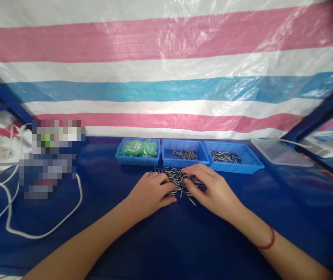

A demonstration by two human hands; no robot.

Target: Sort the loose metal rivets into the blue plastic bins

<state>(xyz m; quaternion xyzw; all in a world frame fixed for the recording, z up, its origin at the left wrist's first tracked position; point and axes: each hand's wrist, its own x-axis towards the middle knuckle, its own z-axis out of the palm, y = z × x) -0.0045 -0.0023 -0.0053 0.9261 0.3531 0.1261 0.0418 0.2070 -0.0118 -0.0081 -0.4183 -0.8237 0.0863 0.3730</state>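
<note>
A loose pile of slim, dark and silvery metal pins [177, 178] lies on the blue table; they are too small to name more exactly. My left hand [152, 191] rests at the pile's left side, its fingers bent and apart, touching pins. At the right side is my right hand [210, 187], thumb and forefinger spread over the pins, with a red band around the wrist. Both palms face the pile, and some fingertips are hidden among the pins. Just behind the pile stand a middle blue bin [184, 162] and a right blue bin [251, 163], both holding similar pins.
A left blue bin [137, 161] holds green-and-white packets. Further right lies a translucent plastic lid [281, 153]. White cables [46, 235] loop across the table's left side, near a blurred-out patch. A striped plastic sheet [166, 89] hangs behind, between blue frame posts.
</note>
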